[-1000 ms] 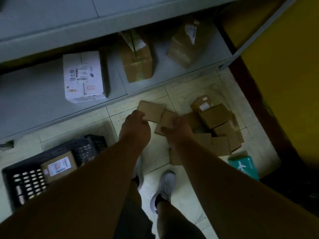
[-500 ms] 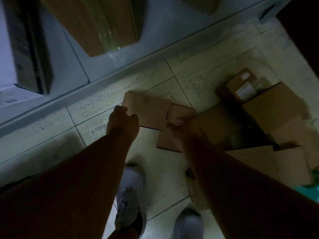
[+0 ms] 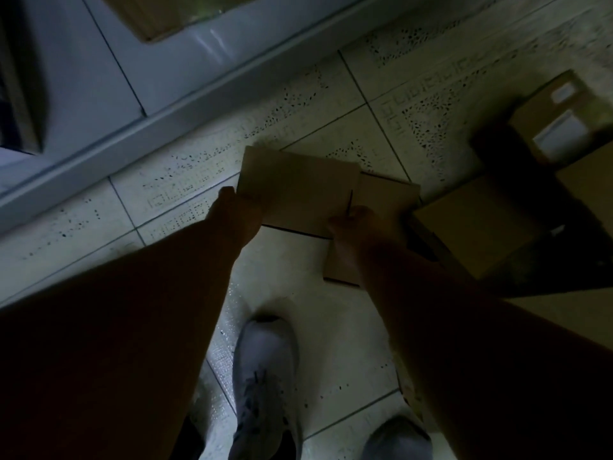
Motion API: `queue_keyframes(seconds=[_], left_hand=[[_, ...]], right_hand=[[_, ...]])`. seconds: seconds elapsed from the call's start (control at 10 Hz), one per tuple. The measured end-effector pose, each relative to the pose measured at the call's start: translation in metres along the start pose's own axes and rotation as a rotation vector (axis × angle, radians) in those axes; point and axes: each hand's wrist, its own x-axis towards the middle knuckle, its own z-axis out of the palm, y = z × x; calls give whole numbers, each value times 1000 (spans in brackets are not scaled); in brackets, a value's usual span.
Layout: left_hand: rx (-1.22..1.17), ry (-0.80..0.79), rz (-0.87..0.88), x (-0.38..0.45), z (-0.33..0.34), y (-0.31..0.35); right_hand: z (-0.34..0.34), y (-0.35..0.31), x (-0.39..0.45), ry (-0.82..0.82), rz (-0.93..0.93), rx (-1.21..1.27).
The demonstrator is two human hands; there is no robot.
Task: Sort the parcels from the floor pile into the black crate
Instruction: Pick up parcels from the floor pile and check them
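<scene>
A flat brown cardboard parcel (image 3: 298, 187) lies on the tiled floor in the middle of the view. My left hand (image 3: 237, 215) grips its near left corner. My right hand (image 3: 356, 224) pinches its near right edge. A second flat brown parcel (image 3: 384, 200) lies partly under it, to the right. More brown parcels of the floor pile (image 3: 477, 227) sit at the right, one with white labels (image 3: 560, 127). The black crate is out of view.
A grey metal shelf (image 3: 139, 104) runs along the floor at the upper left, with a cardboard box (image 3: 156, 14) on it. My two grey shoes (image 3: 265, 386) stand on the tiles below my arms. The light is dim.
The camera has dropped much closer to the floor, so the crate and upper shelf left the view. Both hands have closed in on the near edge of the flat parcel.
</scene>
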Motion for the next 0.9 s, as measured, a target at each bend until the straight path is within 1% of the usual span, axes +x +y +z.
queue_keyframes(seconds=[0.1,0.2,0.3,0.4,0.5,0.6,0.7,0.8,0.9], left_hand=[[161,-100,18,-13,-14,5],[-306,65,-10,-41,-31,-3],[-220,159,109,-88,-48,-14],[-355,139,156,-144,-76,-26],[-377,69,148,-205,-111,-39],[-467,-49,163,-258,-145,-53],[-480,-42,201,-307,-173,-64],[-772,69,12,-356,-200,-79],[-911,147,-176,-397,-217,-105]], right_hand=[[-2,-2,3,-69,126,119],[-16,-5,-22,181,74,250],[-26,-4,-62,383,49,423],[-44,-22,-118,488,-43,453],[-65,-39,-176,569,-111,380],[-97,-48,-228,587,-112,289],[-124,-55,-276,555,-140,276],[-136,-67,-325,541,-166,213],[-123,-75,-362,457,-173,208]])
